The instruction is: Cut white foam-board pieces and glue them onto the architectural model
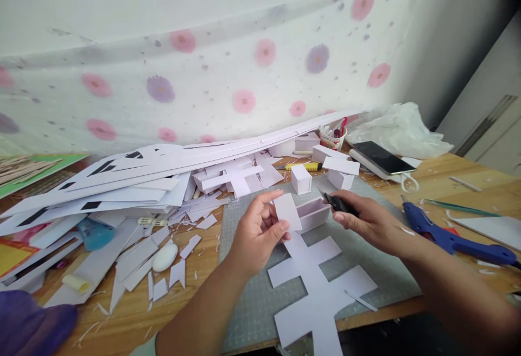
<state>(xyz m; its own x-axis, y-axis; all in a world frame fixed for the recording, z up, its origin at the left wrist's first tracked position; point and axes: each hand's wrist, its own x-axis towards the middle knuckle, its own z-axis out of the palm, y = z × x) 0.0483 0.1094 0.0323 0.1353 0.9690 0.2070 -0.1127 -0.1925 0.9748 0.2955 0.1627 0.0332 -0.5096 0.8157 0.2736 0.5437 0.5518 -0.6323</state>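
My left hand (254, 231) pinches a small white rectangular board piece (288, 211) between thumb and fingers, tilted up above the mat. In my right hand (372, 219) is a black utility knife (341, 204), its blade pointing left. Between the hands, a small open white box (315, 214) rests partly behind the held piece. A white cut-out with several side tabs (315, 285) lies below my hands on the grey-green cutting mat (250, 296). One thin offcut strip (361, 301) lies across its right side.
Small white boxes (301, 179) and a yellow cutter (304, 166) lie behind the hands. To the right are a blue glue gun (451, 235) and a phone (382, 157). White sheets (134, 182) and scraps pile up on the left. A cup (332, 140) stands behind.
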